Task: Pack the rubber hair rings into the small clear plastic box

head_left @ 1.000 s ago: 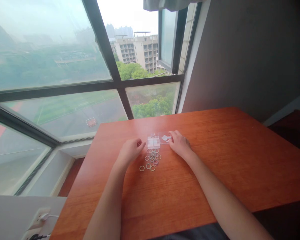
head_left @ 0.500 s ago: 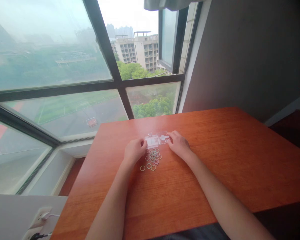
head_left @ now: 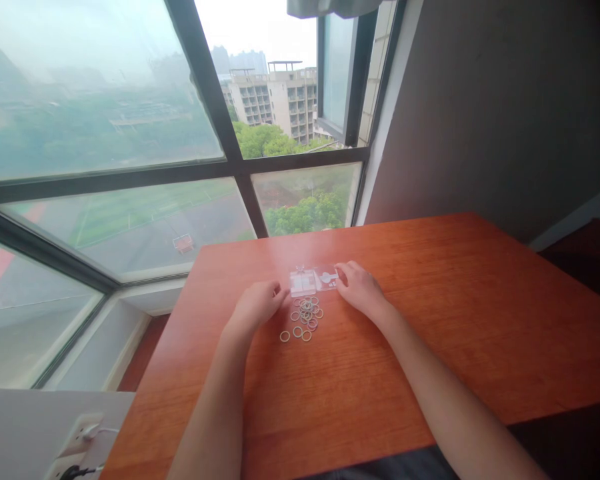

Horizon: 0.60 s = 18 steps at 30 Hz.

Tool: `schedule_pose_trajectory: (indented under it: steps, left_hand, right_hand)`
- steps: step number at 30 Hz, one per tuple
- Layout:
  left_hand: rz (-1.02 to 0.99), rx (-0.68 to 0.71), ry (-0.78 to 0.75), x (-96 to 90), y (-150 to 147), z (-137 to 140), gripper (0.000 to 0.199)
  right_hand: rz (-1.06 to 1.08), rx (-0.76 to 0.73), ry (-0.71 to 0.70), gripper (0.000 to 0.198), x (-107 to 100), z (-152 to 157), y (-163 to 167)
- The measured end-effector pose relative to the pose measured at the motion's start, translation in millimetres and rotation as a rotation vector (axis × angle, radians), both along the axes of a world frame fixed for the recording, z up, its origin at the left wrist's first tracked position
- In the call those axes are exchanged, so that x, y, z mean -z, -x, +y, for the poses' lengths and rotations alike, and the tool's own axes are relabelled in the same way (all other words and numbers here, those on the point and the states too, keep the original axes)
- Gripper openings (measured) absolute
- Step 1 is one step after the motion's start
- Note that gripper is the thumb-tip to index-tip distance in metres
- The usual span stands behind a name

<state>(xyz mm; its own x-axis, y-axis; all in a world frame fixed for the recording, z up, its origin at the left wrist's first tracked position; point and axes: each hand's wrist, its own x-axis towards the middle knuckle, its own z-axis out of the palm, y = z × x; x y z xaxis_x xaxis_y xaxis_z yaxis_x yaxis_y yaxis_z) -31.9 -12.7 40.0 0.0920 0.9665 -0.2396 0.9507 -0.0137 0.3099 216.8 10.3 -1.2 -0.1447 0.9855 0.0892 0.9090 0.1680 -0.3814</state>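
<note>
A small clear plastic box (head_left: pixel 303 283) lies unfolded on the table, its transparent lid (head_left: pixel 326 279) with white print spread to the right. At the lid's right edge, my right hand (head_left: pixel 359 288) pinches it between thumb and fingers. My left hand (head_left: pixel 260 304) is just left of the box, a small gap away, its fingers loosely bent and slightly apart with nothing visible in them. Just in front of the box is a loose cluster of thin pale rings (head_left: pixel 307 311). A few separate rings (head_left: pixel 285 337) lie nearer to me.
The reddish-brown wooden table (head_left: pixel 430 320) extends widely to the right. Dark-framed windows (head_left: pixel 240 170) stand beyond its far and left edges, and a grey wall (head_left: pixel 480 107) rises at the right. Low on the left wall, plugs sit in a white socket (head_left: pixel 83 430).
My left hand has come off the box's left edge and moved left, toward me. My right hand stays at the lid, and the rings lie as before.
</note>
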Motion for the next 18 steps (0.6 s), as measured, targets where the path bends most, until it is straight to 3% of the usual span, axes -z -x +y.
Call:
schedule_pose_trajectory:
  steps: [3,7,12,18]
  left_hand:
    - [-0.015,0.015,0.262,-11.1,2.7,-11.9,0.027]
    - [-0.042,0.107,0.358,-17.9,-11.9,-24.0,0.014]
    - [-0.053,0.209,0.250,-13.2,-25.1,-24.8,0.006]
    - [-0.083,0.274,0.053,1.1,-29.6,-18.5,0.007]
  right_hand:
    - [0.001,0.026,-0.008,0.035,-2.8,0.7,-0.9]
    - [0.031,0.027,-0.033,0.040,-3.6,1.3,-0.9]
    - [0.122,-0.040,-0.072,0.032,-5.1,-0.7,1.4]
    - [0.184,-0.364,0.055,0.018,-14.8,-12.9,9.9]
